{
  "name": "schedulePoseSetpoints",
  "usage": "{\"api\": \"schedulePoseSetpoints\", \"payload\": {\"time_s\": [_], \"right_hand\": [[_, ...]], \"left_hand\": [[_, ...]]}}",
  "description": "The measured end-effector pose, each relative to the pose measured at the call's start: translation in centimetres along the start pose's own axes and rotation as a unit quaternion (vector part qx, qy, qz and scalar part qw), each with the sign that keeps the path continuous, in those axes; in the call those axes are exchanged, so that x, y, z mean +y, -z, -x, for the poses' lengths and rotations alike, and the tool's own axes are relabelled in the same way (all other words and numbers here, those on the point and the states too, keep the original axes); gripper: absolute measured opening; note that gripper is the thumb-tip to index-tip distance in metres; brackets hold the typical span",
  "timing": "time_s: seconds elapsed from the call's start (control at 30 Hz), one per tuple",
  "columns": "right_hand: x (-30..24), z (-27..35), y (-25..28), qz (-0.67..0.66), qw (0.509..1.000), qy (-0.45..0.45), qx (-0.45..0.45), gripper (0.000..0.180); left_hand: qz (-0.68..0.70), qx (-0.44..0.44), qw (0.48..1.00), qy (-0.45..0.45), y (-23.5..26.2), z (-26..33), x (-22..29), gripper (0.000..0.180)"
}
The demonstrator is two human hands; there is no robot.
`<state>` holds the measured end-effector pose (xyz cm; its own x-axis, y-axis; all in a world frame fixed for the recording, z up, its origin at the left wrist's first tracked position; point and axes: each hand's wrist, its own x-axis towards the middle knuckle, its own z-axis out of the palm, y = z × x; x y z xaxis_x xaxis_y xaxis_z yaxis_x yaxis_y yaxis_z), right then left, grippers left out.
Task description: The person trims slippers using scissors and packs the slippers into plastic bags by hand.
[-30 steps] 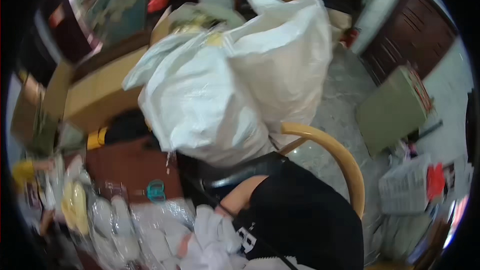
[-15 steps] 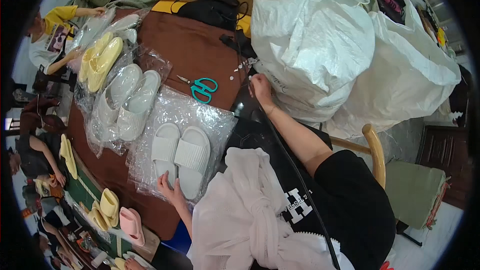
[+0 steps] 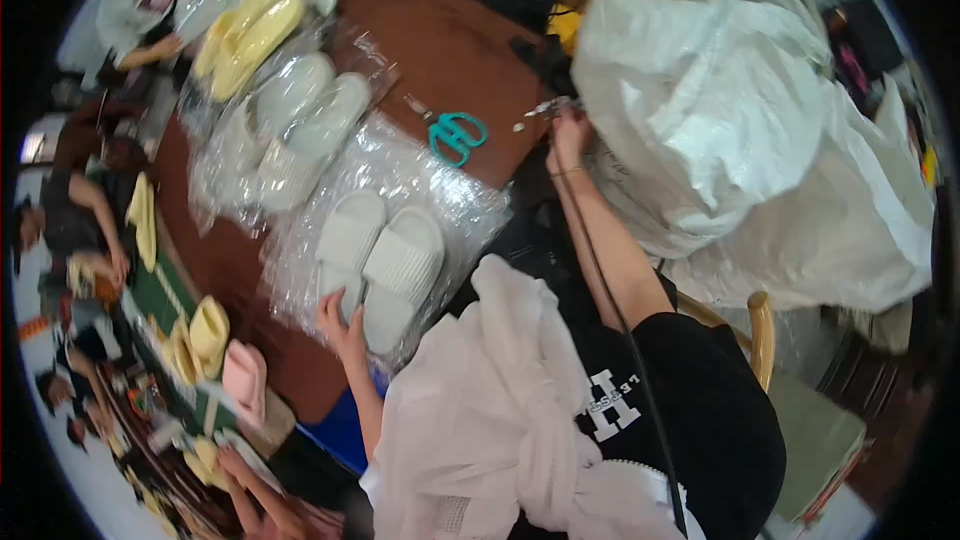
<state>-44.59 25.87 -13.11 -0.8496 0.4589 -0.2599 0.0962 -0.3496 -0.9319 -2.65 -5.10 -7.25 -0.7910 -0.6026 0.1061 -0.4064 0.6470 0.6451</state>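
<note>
A pair of pale grey slippers with ribbed straps (image 3: 404, 265) lies side by side on a clear plastic bag (image 3: 455, 185) in front of me. My left hand (image 3: 343, 328) is at the heel of the left slipper, with the heel between finger and thumb. My right hand (image 3: 569, 140) reaches to the table's far right edge, beside a white woven sack. Its fingers are drawn together at some small clear-and-white bits (image 3: 548, 107); what they pinch is too small and blurred to tell.
Teal-handled scissors (image 3: 455, 137) lie beyond the bag on the brown table cover (image 3: 400, 25). Bagged grey slippers (image 3: 300, 140) and yellow slippers (image 3: 250, 40) sit farther left. The big white sack (image 3: 700, 90) stands at right. Other people work along the left side.
The view has shifted, so the table sits higher in the picture. My right hand has closed in on the small bits by the sack. My left hand stays at the slipper's heel.
</note>
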Motion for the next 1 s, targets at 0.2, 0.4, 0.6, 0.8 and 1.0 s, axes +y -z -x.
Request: {"api": "schedulePoseSetpoints", "payload": {"time_s": [0.2,0.4,0.6,0.8,1.0], "right_hand": [[0.1,-1.7,1.3,0.121,0.991,0.037,-0.031,0.012],[-3.6,9.1,3.1,0.094,0.974,-0.006,-0.208,0.017],[-7.1,20.2,1.5,0.452,0.672,0.250,-0.531,0.020],[-1.6,22.5,2.5,0.444,0.620,0.280,-0.583,0.027],[0.3,22.8,1.4,0.454,0.615,0.198,-0.614,0.043]], "left_hand": [[0.005,-0.010,1.000,0.018,0.4,-1.2,1.5,0.052],[0.051,-0.059,0.996,0.046,-0.2,-1.6,1.1,0.053],[0.056,-0.058,0.997,-0.006,0.7,-1.9,-4.4,0.055],[-0.078,-0.076,0.972,-0.210,-0.3,-8.2,3.4,0.061],[-0.205,-0.111,0.947,-0.221,-1.5,-10.7,7.3,0.064]]}}
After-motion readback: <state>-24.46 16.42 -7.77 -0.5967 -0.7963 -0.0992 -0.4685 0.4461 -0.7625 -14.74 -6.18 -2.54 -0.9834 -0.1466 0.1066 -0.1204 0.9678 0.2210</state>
